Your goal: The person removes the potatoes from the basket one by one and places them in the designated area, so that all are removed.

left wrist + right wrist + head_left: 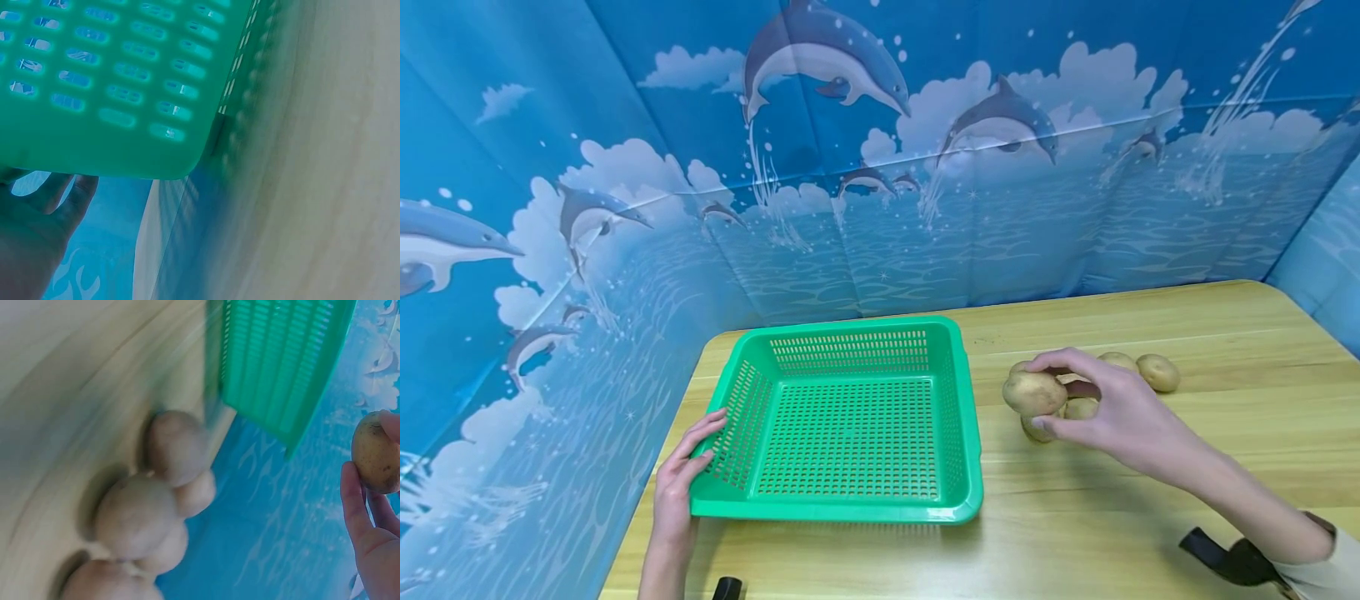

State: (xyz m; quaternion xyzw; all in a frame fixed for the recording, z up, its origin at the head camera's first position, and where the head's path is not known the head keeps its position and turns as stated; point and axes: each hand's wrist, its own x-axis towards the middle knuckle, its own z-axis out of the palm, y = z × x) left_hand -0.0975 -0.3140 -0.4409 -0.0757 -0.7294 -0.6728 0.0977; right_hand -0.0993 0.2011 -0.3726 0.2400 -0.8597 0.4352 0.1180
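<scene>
A green plastic basket (835,510) with slotted walls stands on the table, and nothing lies inside it. Its left rim is gripped by my left hand (679,479), whose fingers reach over the edge. To the right of the basket, my right hand (1123,417) pinches a potato (1032,393) between thumb and fingers. In the right wrist view that potato (374,456) is held up, apart from the others. Several potatoes lie on the table below and behind the hand, including one at the far right (1158,372) and one partly hidden (1080,408).
The wooden table (1240,367) ends at a blue dolphin-print curtain (1015,225), which hangs behind it and along the left. A black strap (1232,558) is near the right wrist. Another dark object (727,588) shows at the bottom edge.
</scene>
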